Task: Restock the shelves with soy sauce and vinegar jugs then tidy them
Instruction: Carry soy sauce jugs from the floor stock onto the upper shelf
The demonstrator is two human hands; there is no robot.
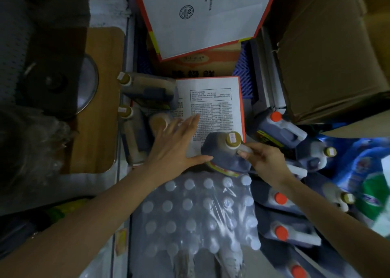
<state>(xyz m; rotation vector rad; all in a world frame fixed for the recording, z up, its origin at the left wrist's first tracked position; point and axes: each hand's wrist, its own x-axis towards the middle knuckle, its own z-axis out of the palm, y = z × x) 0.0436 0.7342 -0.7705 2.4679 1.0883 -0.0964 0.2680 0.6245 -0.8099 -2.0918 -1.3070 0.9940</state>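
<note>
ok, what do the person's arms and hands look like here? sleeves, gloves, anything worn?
Left hand and right hand are both bare: no gloves, and no rings or watch visible. Left forearm and right forearm are uncovered to the frame edge, with no sleeves, bands or markings showing. The light is dim, so fine detail could be missed.

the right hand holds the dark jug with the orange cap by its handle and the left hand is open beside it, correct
Not quite: the head view shows the dark jug has a gold cap, not orange. The rest holds: the right hand grips its handle and the left hand is open beside it.
</note>
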